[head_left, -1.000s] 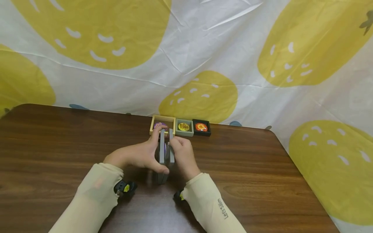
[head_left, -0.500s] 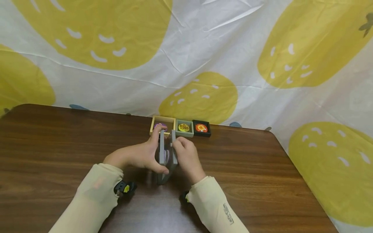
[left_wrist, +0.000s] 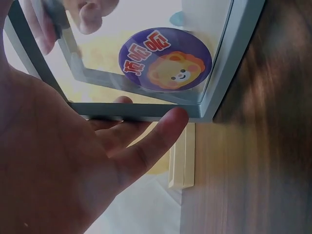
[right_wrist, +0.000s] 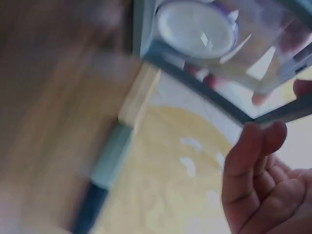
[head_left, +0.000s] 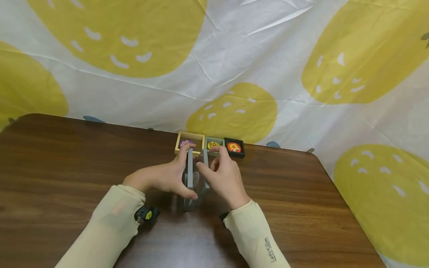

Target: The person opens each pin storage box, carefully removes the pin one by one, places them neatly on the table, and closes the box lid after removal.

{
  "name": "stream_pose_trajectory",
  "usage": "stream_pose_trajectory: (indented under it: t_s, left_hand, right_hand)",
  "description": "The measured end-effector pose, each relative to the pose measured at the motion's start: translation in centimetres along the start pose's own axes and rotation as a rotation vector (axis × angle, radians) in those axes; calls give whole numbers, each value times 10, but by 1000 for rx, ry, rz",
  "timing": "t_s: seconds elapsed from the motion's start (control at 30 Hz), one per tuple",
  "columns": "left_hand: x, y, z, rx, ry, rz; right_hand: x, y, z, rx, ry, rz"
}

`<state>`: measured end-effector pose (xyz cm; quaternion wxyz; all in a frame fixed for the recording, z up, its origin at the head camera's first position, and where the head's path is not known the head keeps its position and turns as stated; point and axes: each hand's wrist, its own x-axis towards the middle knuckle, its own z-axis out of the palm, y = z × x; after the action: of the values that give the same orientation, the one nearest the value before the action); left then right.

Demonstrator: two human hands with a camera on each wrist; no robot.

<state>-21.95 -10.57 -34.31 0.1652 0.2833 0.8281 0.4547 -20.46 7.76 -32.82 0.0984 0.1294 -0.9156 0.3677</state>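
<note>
A grey display frame (head_left: 190,173) with clear film stands on edge at the table's middle, its two halves spread in a narrow V. My left hand (head_left: 161,179) grips the left half, fingers at the far end and thumb at the near end. My right hand (head_left: 228,178) holds the right half by its upper edge, thumb and fingertips at the corner. Against the film lies a round purple badge (left_wrist: 168,59) with a cartoon lion and red lettering; its pale back (right_wrist: 195,30) shows in the right wrist view. The right thumb's exact contact is hard to see.
Along the table's back edge sit a light wood frame (head_left: 177,143) with a purple badge, a grey-green frame (head_left: 222,142) with a yellow badge, and a black frame (head_left: 242,149) with a red badge. A patterned curtain (head_left: 161,96) hangs behind the brown table (head_left: 285,208).
The right half of the display frame has swung rightward, widening the gap. My right hand has moved right and its fingers have stretched toward the far end. The left hand keeps its grip.
</note>
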Motion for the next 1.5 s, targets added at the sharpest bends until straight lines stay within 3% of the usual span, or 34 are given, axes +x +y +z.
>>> stream_pose_trajectory:
  t_s: [0.13, 0.27, 0.73, 1.17, 1.5]
  left_hand:
    - [1, 0, -1, 4, -8, 4]
    - [0, -1, -1, -14, -3, 14]
    - [0, -2, 1, -33, 15, 25]
    - [0, -1, 1, -47, 11, 13]
    - [0, -2, 3, -31, 40, 43]
  right_hand:
    - [0, -1, -7, -166, 48, -84]
    - [0, -2, -11, -230, 47, -103]
    - [-1, 0, -15, -319, 29, -116]
    - [1, 4, -22, -375, -32, -66]
    - [2, 9, -27, -443, -84, -15]
